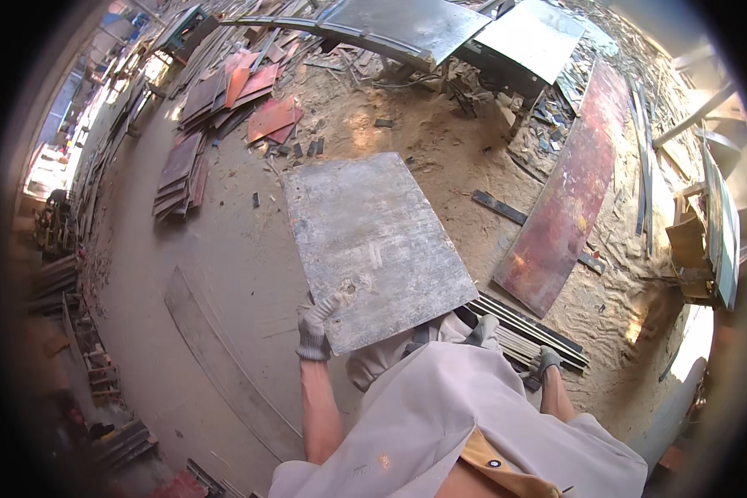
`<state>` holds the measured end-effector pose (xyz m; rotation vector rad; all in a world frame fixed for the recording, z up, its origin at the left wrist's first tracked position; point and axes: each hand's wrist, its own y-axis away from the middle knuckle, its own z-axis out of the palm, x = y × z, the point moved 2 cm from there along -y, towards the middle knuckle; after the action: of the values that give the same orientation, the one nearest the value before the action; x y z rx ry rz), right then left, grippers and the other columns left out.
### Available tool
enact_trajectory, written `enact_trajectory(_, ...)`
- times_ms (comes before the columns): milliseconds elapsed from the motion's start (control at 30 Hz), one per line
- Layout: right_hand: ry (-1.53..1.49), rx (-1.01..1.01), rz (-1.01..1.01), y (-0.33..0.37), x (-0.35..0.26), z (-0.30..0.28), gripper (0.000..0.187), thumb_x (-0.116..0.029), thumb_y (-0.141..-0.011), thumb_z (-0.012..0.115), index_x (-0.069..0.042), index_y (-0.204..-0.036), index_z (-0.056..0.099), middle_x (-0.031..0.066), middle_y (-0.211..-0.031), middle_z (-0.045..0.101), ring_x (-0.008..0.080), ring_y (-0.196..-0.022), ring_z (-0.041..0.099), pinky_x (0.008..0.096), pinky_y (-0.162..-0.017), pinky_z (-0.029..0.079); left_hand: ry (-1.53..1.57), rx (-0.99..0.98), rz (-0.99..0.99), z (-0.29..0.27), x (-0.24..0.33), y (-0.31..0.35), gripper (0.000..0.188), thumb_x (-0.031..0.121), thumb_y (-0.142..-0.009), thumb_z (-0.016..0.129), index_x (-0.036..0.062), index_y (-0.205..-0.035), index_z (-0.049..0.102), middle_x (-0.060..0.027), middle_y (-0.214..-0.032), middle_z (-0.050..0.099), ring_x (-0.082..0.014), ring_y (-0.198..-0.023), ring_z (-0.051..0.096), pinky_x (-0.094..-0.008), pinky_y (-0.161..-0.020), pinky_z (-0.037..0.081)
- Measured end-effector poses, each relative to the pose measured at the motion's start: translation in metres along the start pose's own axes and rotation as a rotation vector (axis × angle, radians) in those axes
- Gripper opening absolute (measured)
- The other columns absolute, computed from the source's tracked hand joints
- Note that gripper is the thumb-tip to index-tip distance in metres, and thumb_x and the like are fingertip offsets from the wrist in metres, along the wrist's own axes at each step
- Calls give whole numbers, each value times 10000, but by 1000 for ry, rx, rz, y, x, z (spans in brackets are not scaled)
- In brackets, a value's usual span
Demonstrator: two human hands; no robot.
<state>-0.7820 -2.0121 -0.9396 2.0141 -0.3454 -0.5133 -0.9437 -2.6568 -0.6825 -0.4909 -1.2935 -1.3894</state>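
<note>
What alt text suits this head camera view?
A gloved left hand grips a worn grey board near its left edge; the gloved right hand is at a stack of strips. A long reddish board lies beyond.

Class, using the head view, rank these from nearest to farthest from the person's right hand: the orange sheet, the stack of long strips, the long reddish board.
From the right hand:
1. Stack of long strips: right beside the hand.
2. Long reddish board: ahead, on the right side.
3. Orange sheet: far ahead, on the left.
</note>
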Motion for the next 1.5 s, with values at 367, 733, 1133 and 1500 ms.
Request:
enact_trajectory(367,-379,-827,-595,311,-482,432,599,-506,-1016,617,7,-1324,588,139,-1153,712,205,-978,713,365,-810,612,-327,-740,-151,229,207,-499,388,240,-931,773,21,-1231,661,-10,-947,702,-117,-772,670,-289,-677,547)
enact_trajectory(733,-916,-630,-695,352,-810,660,299,-210,-1002,721,-125,-733,625,-47,-669,589,66,-545,516,278,-484,409,118,-541,-252,457,237,-741,600,379,-941,752,-10,-1363,577,-125,-1222,701,-284,-1136,671,-438,-1063,504)
enact_trajectory(1133,-1127,-294,-657,185,-1021,661,464,-219,-1008,696,-24,-1404,554,106,-1188,695,208,-1054,679,392,-881,573,-310,-775,-414,528,289,-1181,387,-35,-902,705,3,-1279,627,-87,-1108,722,-205,-943,717,-335,-863,598)
enact_trajectory(1500,-746,24,-675,126,-1128,842,524,93,-817,756,32,-1324,639,101,-1163,716,174,-990,691,295,-879,579,-1518,-788,15,570,245,-1461,430,180,-843,785,0,-1219,680,-91,-1000,751,-193,-871,705,-345,-808,574)
